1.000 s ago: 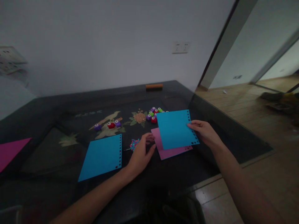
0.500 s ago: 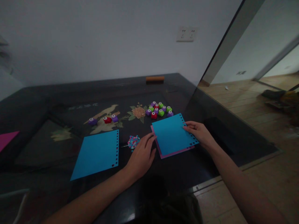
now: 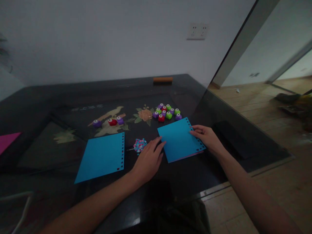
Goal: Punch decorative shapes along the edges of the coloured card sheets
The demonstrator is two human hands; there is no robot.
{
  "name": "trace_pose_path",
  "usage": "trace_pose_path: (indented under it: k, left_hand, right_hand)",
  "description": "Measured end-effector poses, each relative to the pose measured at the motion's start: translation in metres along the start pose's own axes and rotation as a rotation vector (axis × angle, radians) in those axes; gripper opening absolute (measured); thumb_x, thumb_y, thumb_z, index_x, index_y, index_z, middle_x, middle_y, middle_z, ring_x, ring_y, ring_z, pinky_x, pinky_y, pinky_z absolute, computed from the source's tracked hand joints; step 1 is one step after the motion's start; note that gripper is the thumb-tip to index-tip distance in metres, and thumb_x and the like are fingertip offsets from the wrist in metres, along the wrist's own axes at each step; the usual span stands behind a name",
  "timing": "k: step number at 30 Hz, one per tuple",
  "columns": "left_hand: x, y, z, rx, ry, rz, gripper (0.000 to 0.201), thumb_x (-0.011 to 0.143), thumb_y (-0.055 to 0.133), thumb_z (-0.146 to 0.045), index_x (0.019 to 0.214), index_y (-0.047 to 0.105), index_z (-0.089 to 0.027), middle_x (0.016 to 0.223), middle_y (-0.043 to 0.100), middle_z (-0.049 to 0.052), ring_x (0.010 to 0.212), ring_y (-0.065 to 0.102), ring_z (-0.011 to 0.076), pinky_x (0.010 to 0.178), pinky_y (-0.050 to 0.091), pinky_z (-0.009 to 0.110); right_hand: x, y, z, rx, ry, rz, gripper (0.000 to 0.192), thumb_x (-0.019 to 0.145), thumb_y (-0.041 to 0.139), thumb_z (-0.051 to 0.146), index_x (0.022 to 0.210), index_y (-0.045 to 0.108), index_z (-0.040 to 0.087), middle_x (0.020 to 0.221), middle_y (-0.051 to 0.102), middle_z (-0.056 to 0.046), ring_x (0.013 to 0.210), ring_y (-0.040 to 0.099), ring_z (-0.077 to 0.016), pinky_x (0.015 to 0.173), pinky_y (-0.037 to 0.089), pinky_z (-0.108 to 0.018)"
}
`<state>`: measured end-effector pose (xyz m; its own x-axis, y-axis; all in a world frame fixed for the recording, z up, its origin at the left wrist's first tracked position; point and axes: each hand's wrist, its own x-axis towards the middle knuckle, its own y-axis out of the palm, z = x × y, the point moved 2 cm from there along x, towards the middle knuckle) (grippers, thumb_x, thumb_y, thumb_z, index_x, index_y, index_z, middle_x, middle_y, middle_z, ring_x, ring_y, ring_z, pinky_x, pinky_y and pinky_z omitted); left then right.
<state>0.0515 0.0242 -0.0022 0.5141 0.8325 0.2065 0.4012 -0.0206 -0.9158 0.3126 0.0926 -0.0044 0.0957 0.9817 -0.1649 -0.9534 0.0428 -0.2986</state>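
A blue sheet of paper [image 3: 180, 141] with small holes punched along its right and lower-right edges lies in front of me on the dark table. Beneath it, a thin strip of a pink sheet [image 3: 198, 152] shows at the lower right. My right hand [image 3: 207, 139] grips the right edge, fingers curled and the thumb side partly hidden. At the left edge, the outstretched fingers of my left hand [image 3: 149, 158] touch the blue sheet. Beside that hand is a small pile of pink, blue and white paper bits [image 3: 139, 145]. Another blue sheet [image 3: 101, 158], also punched, lies farther left.
Several small purple, red and green craft punches [image 3: 166, 112] cluster behind the sheets. Three more, including a red punch [image 3: 112, 122], sit to the left. An orange-brown roll [image 3: 162, 79] lies by the wall, and a magenta sheet [image 3: 8, 140] at far left.
The pink sheet's left edge, which stuck out before, is now covered by the blue sheet. My left fingers have shifted slightly along the left edge. My right hand keeps its hold.
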Motion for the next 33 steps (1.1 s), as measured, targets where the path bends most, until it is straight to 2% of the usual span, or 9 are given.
trace_pose_path:
  k: [7,12,19,23,27,30,33]
  left_hand:
    - [-0.001,0.003,0.0,0.061,0.056,0.021,0.047,0.09,0.046,-0.015,0.136,0.041,-0.023,0.146,0.04,0.012,0.132,0.04,0.0241,0.109,0.034,0.047]
    - [-0.001,0.004,0.0,0.069,0.072,0.032,0.045,0.091,0.047,-0.016,0.135,0.043,-0.024,0.145,0.041,0.012,0.133,0.039,0.0236,0.11,0.032,0.047]
    - [-0.002,0.005,0.0,0.068,0.093,0.027,0.041,0.091,0.046,-0.018,0.132,0.048,-0.023,0.144,0.043,0.013,0.135,0.036,0.024,0.11,0.031,0.048]
    - [-0.002,0.005,0.0,0.061,0.086,0.026,0.041,0.091,0.047,-0.018,0.132,0.049,-0.023,0.144,0.043,0.012,0.135,0.036,0.0237,0.11,0.031,0.048]
    - [-0.002,0.005,0.0,0.062,0.081,0.032,0.042,0.091,0.048,-0.018,0.132,0.048,-0.023,0.144,0.043,0.012,0.135,0.035,0.0239,0.11,0.031,0.048]
    - [-0.001,0.005,0.0,0.065,0.08,0.036,0.042,0.091,0.048,-0.018,0.133,0.047,-0.023,0.145,0.042,0.012,0.136,0.034,0.0244,0.11,0.031,0.048]
    - [-0.001,0.003,-0.001,0.062,0.078,0.036,0.043,0.091,0.047,-0.017,0.134,0.046,-0.022,0.145,0.041,0.013,0.135,0.035,0.0256,0.109,0.032,0.049]
  right_hand:
    - [-0.004,0.001,0.005,-0.015,-0.016,-0.001,0.047,0.059,0.075,0.043,0.096,0.065,0.014,0.058,0.062,0.001,0.045,0.049,-0.0115,0.043,0.037,-0.023]
    - [-0.005,0.0,0.004,-0.033,-0.024,0.01,0.046,0.061,0.074,0.044,0.096,0.066,0.015,0.062,0.064,-0.001,0.049,0.052,-0.013,0.046,0.04,-0.025]
    - [-0.005,-0.002,0.006,-0.135,-0.102,-0.012,0.044,0.065,0.072,0.043,0.098,0.066,0.014,0.055,0.057,0.003,0.048,0.047,-0.0116,0.046,0.036,-0.024]
    - [-0.004,-0.004,0.007,-0.157,-0.175,-0.028,0.044,0.065,0.073,0.04,0.101,0.065,0.016,0.061,0.061,0.001,0.054,0.052,-0.0131,0.052,0.042,-0.026]
    - [-0.002,-0.009,0.002,-0.187,-0.196,-0.068,0.045,0.066,0.071,0.04,0.103,0.063,0.017,0.068,0.062,-0.001,0.053,0.053,-0.0138,0.05,0.042,-0.027]
    - [0.001,-0.013,0.0,-0.267,-0.259,-0.132,0.039,0.068,0.069,0.037,0.101,0.063,0.017,0.073,0.063,-0.003,0.06,0.056,-0.016,0.057,0.045,-0.03]
    - [0.002,-0.014,-0.002,-0.31,-0.29,-0.138,0.036,0.07,0.067,0.034,0.101,0.063,0.017,0.08,0.065,-0.005,0.069,0.059,-0.0182,0.068,0.047,-0.034]
